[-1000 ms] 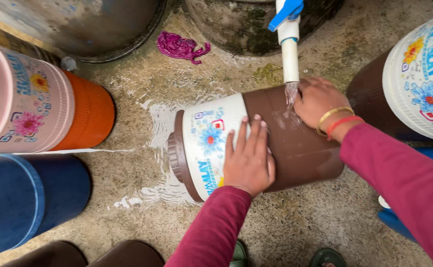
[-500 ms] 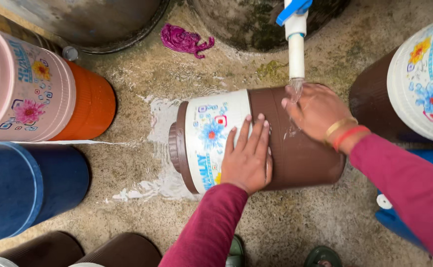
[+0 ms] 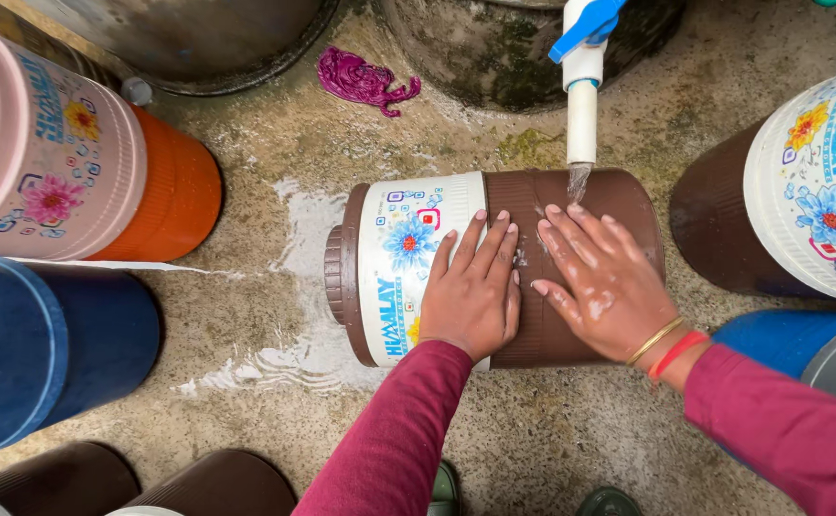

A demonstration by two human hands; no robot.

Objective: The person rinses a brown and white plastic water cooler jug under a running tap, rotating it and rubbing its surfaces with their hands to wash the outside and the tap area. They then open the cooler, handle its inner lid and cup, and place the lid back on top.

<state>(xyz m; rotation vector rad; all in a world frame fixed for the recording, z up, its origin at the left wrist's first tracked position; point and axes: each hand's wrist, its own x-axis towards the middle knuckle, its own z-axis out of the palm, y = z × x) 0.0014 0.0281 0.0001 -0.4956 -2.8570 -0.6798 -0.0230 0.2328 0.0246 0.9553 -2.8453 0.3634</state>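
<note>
Brown jug (image 3: 571,272) lying sideways on wet floor (image 3: 275,315) under running tap (image 3: 581,91). Your left hand (image 3: 471,291) and right hand (image 3: 604,287) flat, open, gripping nothing. Risk: slick round jug rolls away.

At the centre of the frame lies a brown plastic water jug (image 3: 571,268) with a white band printed with blue and red flowers. In the upper left of the frame an orange plastic jug (image 3: 165,191) has a pink band with pink and yellow flowers. A dark blue plastic jug (image 3: 55,354) sits at lower left. A white plastic pipe (image 3: 582,115) carries a blue tap handle (image 3: 585,24). A crumpled magenta cloth (image 3: 365,79) lies on the grey-brown concrete floor (image 3: 275,401). Both sleeves (image 3: 389,449) are maroon; the right wrist wears a gold bangle (image 3: 654,340) and a red thread.
</note>
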